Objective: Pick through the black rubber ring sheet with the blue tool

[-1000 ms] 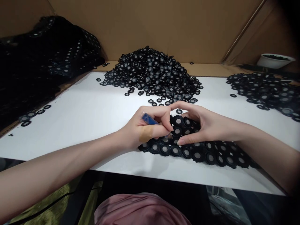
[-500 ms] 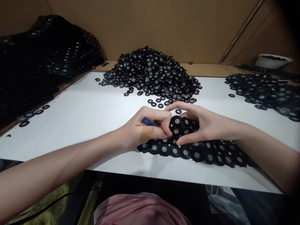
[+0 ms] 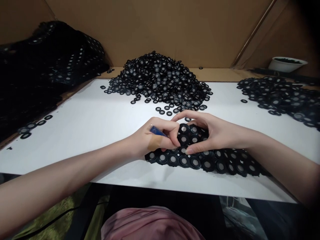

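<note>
My left hand (image 3: 158, 135), with a tan patch of tape at the thumb's base, is closed round a blue-handled tool (image 3: 158, 130). Most of that tool is hidden inside the fist, so its kind does not show. The left fingertips press against the left edge of a sheet of joined black rings with pale round centres (image 3: 183, 139). My right hand (image 3: 208, 131) curves over the same sheet, thumb on the near part and fingers round its far side. More of the joined sheet (image 3: 207, 165) lies flat on the white board under both hands.
A large heap of loose black rings (image 3: 160, 78) stands behind my hands on the white board (image 3: 112, 116). Another pile (image 3: 280, 98) is at the right, below a white bowl (image 3: 287, 64). Dark sheets with pale dots (image 3: 75, 60) are heaped left. Cardboard walls (image 3: 160, 30) enclose the back.
The whole view has shifted slightly. Both hands keep nearly the same hold on the tool and the sheet; no other clear change shows.
</note>
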`<state>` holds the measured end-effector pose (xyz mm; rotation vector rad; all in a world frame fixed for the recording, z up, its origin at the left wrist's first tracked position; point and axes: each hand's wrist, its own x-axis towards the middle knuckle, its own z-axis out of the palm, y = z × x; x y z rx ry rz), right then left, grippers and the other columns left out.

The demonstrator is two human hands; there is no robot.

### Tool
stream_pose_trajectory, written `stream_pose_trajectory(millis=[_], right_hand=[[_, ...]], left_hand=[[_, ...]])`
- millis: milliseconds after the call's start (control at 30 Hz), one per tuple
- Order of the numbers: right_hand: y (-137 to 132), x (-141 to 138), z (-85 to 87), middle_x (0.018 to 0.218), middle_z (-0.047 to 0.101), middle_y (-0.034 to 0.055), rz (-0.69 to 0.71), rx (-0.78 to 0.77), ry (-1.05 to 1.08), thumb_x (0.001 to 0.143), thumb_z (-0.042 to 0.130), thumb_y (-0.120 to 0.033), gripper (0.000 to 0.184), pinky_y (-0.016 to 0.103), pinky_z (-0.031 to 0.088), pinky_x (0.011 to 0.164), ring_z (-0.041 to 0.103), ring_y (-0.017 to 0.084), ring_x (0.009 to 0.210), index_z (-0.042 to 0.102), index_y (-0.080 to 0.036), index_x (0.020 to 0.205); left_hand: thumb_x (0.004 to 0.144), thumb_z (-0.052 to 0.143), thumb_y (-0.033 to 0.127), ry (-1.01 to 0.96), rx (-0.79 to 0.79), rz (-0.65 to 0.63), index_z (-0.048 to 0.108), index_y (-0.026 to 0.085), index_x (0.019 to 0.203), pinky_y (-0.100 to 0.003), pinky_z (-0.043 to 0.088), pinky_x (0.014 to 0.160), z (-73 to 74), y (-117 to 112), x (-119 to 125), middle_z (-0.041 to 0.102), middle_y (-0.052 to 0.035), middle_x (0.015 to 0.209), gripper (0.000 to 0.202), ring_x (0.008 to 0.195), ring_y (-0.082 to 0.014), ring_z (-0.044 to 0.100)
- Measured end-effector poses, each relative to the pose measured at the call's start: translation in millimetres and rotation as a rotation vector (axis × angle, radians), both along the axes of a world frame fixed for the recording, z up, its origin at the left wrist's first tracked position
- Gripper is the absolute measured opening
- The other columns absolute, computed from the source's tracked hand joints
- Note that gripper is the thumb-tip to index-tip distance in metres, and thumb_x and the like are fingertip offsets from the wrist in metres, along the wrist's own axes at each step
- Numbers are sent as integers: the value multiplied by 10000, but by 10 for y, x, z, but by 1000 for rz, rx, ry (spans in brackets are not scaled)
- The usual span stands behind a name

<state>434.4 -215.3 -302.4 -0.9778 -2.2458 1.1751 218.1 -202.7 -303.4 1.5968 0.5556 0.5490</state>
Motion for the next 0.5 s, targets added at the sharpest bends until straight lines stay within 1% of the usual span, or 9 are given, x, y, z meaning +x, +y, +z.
stream_pose_trajectory(millis=[67,133,233,333,400,500], right_hand=[[0,-1,2,1159,605,23,-3,29,-4,677,763,-407,694,360,515,809,613,221,913,463,-279,1289],[-4,-3,13,1195,591,24,-4,68,-22,680,755,-414,696,372,504,841,604,231,948,463,-283,1298],[-12,0,40,1270,549,24,-12,141,-64,669,755,-427,723,402,453,952,547,269,1102,455,-293,1314],[-15,12,55,1358,476,21,-40,192,-73,619,780,-445,838,412,388,1039,454,293,1235,407,-299,1355],[-13,18,49,1397,435,22,-69,201,-71,596,790,-458,911,415,373,1059,417,299,1273,364,-300,1386],[-5,22,21,1419,410,30,-112,208,-64,581,796,-479,966,430,359,1074,396,311,1292,331,-298,1408]], left_hand=[[646,623,72,-6,25,-6,597,107,580,-207,294,472,-14,15,-5,491,23,489,79,499,-82,433],[657,630,75,-15,40,13,600,112,589,-206,315,482,-20,15,-7,516,19,511,83,507,-84,449],[667,636,64,-46,63,89,608,117,594,-206,343,498,-18,-2,5,551,14,554,94,521,-84,469],[689,636,68,-103,92,164,619,123,606,-206,349,498,-21,-15,25,550,17,562,100,512,-77,462],[705,637,77,-131,114,195,626,127,623,-207,357,507,-29,-19,38,556,17,577,96,521,-76,464],[716,646,93,-145,147,233,630,134,644,-207,375,528,-38,-28,50,569,15,608,85,553,-80,482]])
